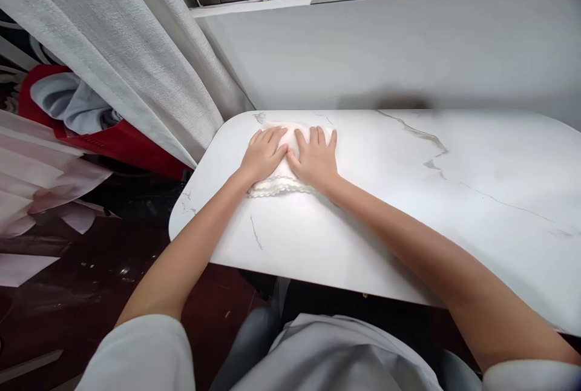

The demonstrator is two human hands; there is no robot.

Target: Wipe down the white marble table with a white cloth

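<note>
A white cloth [282,184] with a scalloped edge lies folded on the left part of the white marble-patterned table [385,161]. My left hand [264,154] rests flat on the cloth's left side, fingers stretched out. On its right side lies my right hand [315,158], palm down with the fingers spread. The two thumbs meet or nearly touch over the middle of the cloth. Much of the cloth is hidden beneath both hands, and its wavy hem shows toward me.
A pale curtain [136,34] hangs at the left end of the table. Beyond it stands a red container [131,146] with grey-blue fabric [75,100] in it. A light grey wall [385,52] runs along the table's back edge. Dark reddish floor [104,282] shows at lower left.
</note>
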